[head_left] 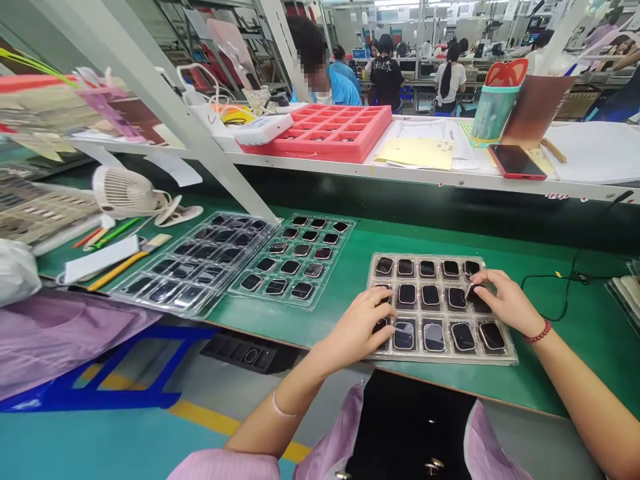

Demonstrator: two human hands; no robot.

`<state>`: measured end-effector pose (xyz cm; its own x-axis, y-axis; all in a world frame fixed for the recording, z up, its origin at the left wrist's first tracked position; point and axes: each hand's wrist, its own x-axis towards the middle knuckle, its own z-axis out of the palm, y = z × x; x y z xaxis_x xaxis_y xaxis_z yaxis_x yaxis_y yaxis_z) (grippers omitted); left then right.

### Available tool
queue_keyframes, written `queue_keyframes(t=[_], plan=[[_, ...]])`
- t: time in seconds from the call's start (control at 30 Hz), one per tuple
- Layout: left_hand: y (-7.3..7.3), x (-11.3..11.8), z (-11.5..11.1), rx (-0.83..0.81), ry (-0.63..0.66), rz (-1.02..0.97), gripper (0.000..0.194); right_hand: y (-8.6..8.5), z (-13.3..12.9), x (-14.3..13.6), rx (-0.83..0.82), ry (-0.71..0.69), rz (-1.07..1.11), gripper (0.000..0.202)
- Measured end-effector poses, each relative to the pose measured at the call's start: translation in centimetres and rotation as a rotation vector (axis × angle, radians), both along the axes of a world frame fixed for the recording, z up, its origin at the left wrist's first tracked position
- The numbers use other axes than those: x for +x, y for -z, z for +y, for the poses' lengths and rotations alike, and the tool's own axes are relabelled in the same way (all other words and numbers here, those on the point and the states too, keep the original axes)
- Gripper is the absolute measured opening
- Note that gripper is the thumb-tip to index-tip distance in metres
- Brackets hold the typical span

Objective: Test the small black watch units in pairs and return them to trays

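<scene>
A clear plastic tray [445,358] of dark, rounded-square watch faces lies on the green bench before me. At its right end my right hand [505,298] pinches one watch face [473,293] between thumb and fingers, tilted over the middle row. My left hand [357,327] rests over the tray's left edge with its fingers spread, covering part of the leftmost column. Whether those fingers press on a watch face there is hard to see. Farther left lies a second clear tray [320,267] with similar watch faces, beside stacked trays [200,263] of dark pieces.
A small white fan [125,191], a yellow-handled tool [117,270] and pens lie on the left. Above the bench runs a shelf with a red compartment tray [320,127], a phone [517,162] and a teal cup [493,113]. A black cable [567,290] trails at right.
</scene>
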<state>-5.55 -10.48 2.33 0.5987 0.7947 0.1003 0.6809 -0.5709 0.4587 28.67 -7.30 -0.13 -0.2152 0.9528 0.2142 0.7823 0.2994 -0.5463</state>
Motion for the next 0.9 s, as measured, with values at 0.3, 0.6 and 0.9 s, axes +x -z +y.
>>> queue_keyframes(t=[0.3, 0.6, 0.9], plan=[[-0.3, 1.9, 0.1, -0.028, 0.135, 0.051, 0.020, -1.7, -2.1, -2.1, 0.133, -0.048, -0.170, 0.014], [-1.0, 2.3, -0.7, -0.237, 0.193, -0.204, 0.009, -2.3, -5.8, -9.3, -0.032, -0.402, -0.002, 0.012], [-0.2, 7.2, 9.4, -0.761, -0.049, -0.881, 0.029, -1.3, 3.6, -7.2, -0.530, -0.192, 0.910, 0.021]])
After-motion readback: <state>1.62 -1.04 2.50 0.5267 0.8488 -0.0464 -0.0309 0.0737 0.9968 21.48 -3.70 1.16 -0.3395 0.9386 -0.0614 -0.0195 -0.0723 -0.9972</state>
